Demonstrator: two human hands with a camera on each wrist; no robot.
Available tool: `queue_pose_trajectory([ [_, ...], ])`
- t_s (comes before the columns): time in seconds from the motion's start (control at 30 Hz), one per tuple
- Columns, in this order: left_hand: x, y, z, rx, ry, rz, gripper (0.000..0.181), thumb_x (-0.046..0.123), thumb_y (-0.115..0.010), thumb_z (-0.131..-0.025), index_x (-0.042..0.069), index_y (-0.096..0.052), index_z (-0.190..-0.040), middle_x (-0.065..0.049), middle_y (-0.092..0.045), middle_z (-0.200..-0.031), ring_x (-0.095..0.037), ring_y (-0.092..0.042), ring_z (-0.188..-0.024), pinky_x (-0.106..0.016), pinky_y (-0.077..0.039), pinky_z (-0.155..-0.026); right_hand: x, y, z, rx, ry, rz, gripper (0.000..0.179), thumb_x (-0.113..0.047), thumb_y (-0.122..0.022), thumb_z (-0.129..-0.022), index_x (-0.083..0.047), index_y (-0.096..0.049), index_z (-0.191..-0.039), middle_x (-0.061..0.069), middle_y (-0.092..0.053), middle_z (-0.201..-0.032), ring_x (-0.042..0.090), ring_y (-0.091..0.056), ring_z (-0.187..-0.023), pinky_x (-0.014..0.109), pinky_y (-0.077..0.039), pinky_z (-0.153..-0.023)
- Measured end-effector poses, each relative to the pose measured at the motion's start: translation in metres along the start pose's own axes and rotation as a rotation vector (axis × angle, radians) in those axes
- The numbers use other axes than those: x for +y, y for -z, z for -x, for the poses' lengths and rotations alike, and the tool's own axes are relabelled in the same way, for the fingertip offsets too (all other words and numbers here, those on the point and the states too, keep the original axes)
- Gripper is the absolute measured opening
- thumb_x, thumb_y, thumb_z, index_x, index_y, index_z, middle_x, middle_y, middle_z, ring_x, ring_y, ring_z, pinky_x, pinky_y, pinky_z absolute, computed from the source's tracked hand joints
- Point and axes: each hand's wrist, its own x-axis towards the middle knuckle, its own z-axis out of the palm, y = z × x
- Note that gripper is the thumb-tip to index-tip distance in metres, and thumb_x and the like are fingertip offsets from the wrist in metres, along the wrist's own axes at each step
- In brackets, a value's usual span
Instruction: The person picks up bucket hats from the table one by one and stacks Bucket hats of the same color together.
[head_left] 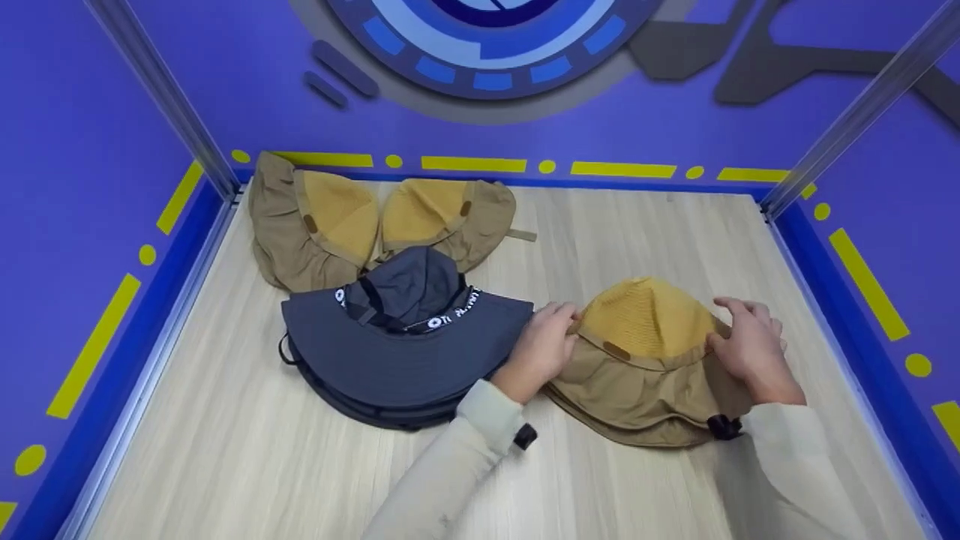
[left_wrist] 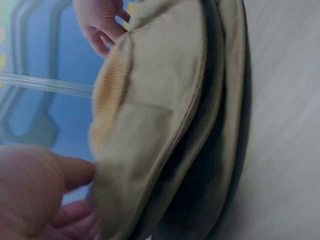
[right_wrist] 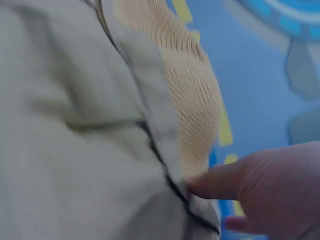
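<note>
A sun hat with a yellow ribbed crown and a wide tan brim [head_left: 649, 397] sits on the right part of the table, a small brown tag on its band. My left hand [head_left: 546, 341] pinches its left side, thumb at the fabric in the left wrist view, where layered brim edges [left_wrist: 187, 165] show. On the opposite side my right hand [head_left: 752, 345] holds the hat between thumb and fingers; its thumb [right_wrist: 215, 182] lies at the seam under the crown. Just left of my left hand is a dark grey bucket hat [head_left: 405, 367], brim layers stacked, with white lettering on its band.
Two more tan-and-yellow hats, one at the back left [head_left: 277, 225] and another beside it [head_left: 487, 217], lie against each other behind the dark hat. Blue printed panels [head_left: 495, 135] wall the wood-look table [head_left: 607, 225] at the back and sides, with metal posts [head_left: 862, 105] at the corners.
</note>
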Motion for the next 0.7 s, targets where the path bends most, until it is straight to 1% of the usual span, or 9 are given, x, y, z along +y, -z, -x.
queue_pose_trajectory([
  [0.1,-0.013,0.024,0.019,0.101,-0.101,-0.043,0.021,0.016,-0.073,-0.093,0.012,-0.070,-0.113,-0.004,-0.069,-0.112,-0.022,-0.064,-0.110,-0.033,-0.053,-0.096,-0.024,-0.014,0.013,0.183,0.112,-0.046,0.051,-0.005,-0.061,-0.093,-0.009,-0.055,-0.144,0.033,-0.028,-0.158,0.065,-0.029,-0.134,0.080,-0.027,-0.099],
  [0.17,-0.023,0.040,0.033,0.138,-0.105,-0.108,0.025,0.024,-0.072,-0.094,0.014,-0.070,-0.117,-0.005,-0.067,-0.120,-0.026,-0.060,-0.119,-0.040,-0.049,-0.104,-0.040,-0.028,0.023,0.247,0.181,-0.055,0.044,-0.014,-0.067,-0.095,-0.011,-0.061,-0.139,0.030,-0.028,-0.160,0.063,-0.029,-0.137,0.082,-0.026,-0.101],
  [0.23,-0.035,0.054,0.047,0.117,-0.024,-0.180,0.038,0.036,-0.069,-0.096,0.017,-0.066,-0.129,-0.009,-0.062,-0.136,-0.032,-0.051,-0.135,-0.049,-0.040,-0.115,-0.050,-0.044,0.033,0.232,0.197,-0.025,0.049,-0.034,-0.070,-0.096,-0.015,-0.061,-0.140,0.029,-0.023,-0.163,0.063,-0.027,-0.141,0.084,-0.024,-0.102],
  [0.3,-0.048,0.068,0.061,0.051,0.125,-0.258,0.057,0.051,-0.065,-0.096,0.024,-0.055,-0.145,-0.013,-0.046,-0.156,-0.041,-0.033,-0.150,-0.059,-0.025,-0.123,-0.054,-0.062,0.039,0.177,0.178,-0.003,0.067,-0.055,-0.070,-0.092,-0.017,-0.057,-0.145,0.028,-0.015,-0.167,0.064,-0.020,-0.145,0.086,-0.017,-0.104],
  [0.37,-0.063,0.078,0.073,-0.032,0.264,-0.337,0.072,0.064,-0.059,-0.095,0.032,-0.041,-0.156,-0.014,-0.026,-0.168,-0.049,-0.015,-0.156,-0.066,-0.011,-0.125,-0.053,-0.079,0.040,0.118,0.145,0.057,0.081,-0.069,-0.066,-0.088,-0.021,-0.050,-0.151,0.026,-0.007,-0.169,0.063,-0.016,-0.147,0.085,-0.015,-0.106],
  [0.43,-0.078,0.082,0.084,-0.099,0.347,-0.387,0.080,0.072,-0.054,-0.092,0.038,-0.030,-0.161,-0.014,-0.013,-0.172,-0.053,-0.003,-0.156,-0.068,-0.003,-0.124,-0.048,-0.094,0.039,0.092,0.125,0.097,0.089,-0.077,-0.063,-0.084,-0.025,-0.045,-0.154,0.026,-0.005,-0.170,0.063,-0.016,-0.146,0.082,-0.014,-0.108],
  [0.47,-0.085,0.082,0.088,-0.119,0.364,-0.400,0.081,0.074,-0.052,-0.092,0.040,-0.027,-0.162,-0.013,-0.010,-0.173,-0.053,0.000,-0.156,-0.068,-0.001,-0.124,-0.045,-0.100,0.038,0.090,0.117,0.108,0.090,-0.079,-0.062,-0.084,-0.027,-0.044,-0.155,0.026,-0.006,-0.170,0.063,-0.017,-0.146,0.081,-0.013,-0.108],
  [0.53,-0.096,0.079,0.095,-0.140,0.358,-0.403,0.081,0.076,-0.049,-0.092,0.041,-0.025,-0.162,-0.012,-0.010,-0.173,-0.053,0.003,-0.156,-0.068,0.001,-0.124,-0.041,-0.109,0.036,0.101,0.112,0.128,0.091,-0.080,-0.060,-0.083,-0.028,-0.043,-0.156,0.027,-0.009,-0.169,0.062,-0.019,-0.145,0.079,-0.012,-0.110],
  [0.7,-0.109,0.078,0.106,-0.136,0.341,-0.383,0.081,0.079,-0.045,-0.092,0.042,-0.024,-0.162,-0.011,-0.010,-0.174,-0.052,0.005,-0.156,-0.068,0.004,-0.124,-0.042,-0.119,0.030,0.114,0.123,0.107,0.091,-0.079,-0.062,-0.083,-0.028,-0.044,-0.155,0.029,-0.014,-0.166,0.060,-0.020,-0.146,0.078,-0.010,-0.111],
])
